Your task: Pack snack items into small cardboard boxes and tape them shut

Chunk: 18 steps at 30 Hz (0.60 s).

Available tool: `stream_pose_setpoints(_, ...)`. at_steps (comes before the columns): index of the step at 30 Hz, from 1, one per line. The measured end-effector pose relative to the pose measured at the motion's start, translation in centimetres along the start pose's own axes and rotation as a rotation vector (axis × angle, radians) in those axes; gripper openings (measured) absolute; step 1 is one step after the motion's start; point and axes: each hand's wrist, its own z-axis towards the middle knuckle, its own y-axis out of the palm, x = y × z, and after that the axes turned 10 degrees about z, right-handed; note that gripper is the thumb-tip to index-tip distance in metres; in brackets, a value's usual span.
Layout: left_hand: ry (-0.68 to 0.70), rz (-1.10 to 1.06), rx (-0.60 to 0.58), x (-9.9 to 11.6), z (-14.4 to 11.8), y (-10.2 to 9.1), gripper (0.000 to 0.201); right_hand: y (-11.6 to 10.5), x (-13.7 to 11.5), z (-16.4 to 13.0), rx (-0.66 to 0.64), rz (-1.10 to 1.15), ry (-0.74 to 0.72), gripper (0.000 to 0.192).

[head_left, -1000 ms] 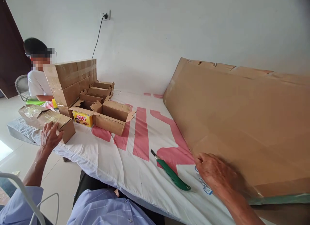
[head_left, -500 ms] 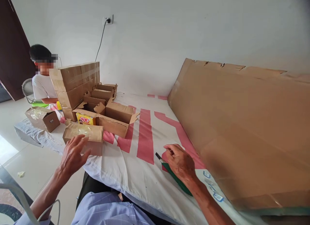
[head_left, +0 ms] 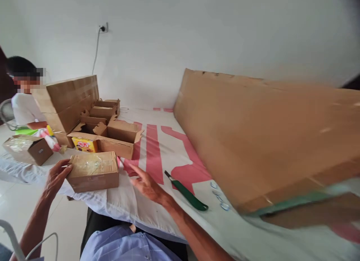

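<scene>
A taped cardboard box [head_left: 94, 174] lies near the front edge of the cloth-covered table. At its left end my left hand [head_left: 57, 174] has thumb and fingers closed against the corner. My right hand [head_left: 147, 186] is just right of the box, apart from it, with fingers stretched out and nothing in them. A knife [head_left: 188, 195] with a green handle or cover lies on the cloth to the right of that hand. Behind the box sits a yellow printed packet [head_left: 84, 144], leaning against open cardboard boxes [head_left: 119, 141].
Stacked closed boxes [head_left: 73, 99] stand at the back left, with another taped box [head_left: 28, 148] in front. Beyond them sits a person [head_left: 24, 103]. A large cardboard sheet [head_left: 253, 141] slopes up along the right. Small blue-edged labels [head_left: 221, 201] lie near the knife.
My left hand has come from above the box to its left end. My right hand has left the knife and moved left toward the box. The view has turned right.
</scene>
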Motion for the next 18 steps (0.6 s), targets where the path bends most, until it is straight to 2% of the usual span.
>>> stream_pose_setpoints(3, 0.008, 0.013, -0.077, 0.7, -0.3, 1.2, 0.082, 2.1, -0.6, -0.3, 0.026, -0.023, -0.031, 0.069)
stream_pose_setpoints(6, 0.043, 0.021, -0.202, 1.4, 0.1, 1.9, 0.077, 1.4, -0.5, -1.1, 0.082, -0.132, -0.07, 0.07)
stream_pose_setpoints(8, 0.061, -0.018, -0.283, 1.6, 0.5, 2.4, 0.07, -0.8, -0.2, -2.0, 0.093, -0.227, -0.096, 0.065)
stream_pose_setpoints(10, 0.068, -0.062, -0.318, 1.4, 0.9, 3.0, 0.067, -3.9, 0.0, -2.9, 0.112, -0.396, -0.071, 0.054)
stream_pose_setpoints(13, 0.099, -0.075, -0.327, 0.9, 1.5, 3.9, 0.067, -9.2, 0.5, -4.3, 0.177, -0.842, 0.147, 0.032)
stream_pose_setpoints(15, 0.121, -0.096, -0.342, 1.1, 1.4, 4.4, 0.069, -11.9, 0.9, -5.5, 0.191, -0.941, 0.249, 0.022)
stream_pose_setpoints(18, 0.136, -0.179, -0.354, 2.3, 0.4, 4.8, 0.069, -14.2, 2.5, -7.5, 0.105, -1.029, 0.441, 0.022)
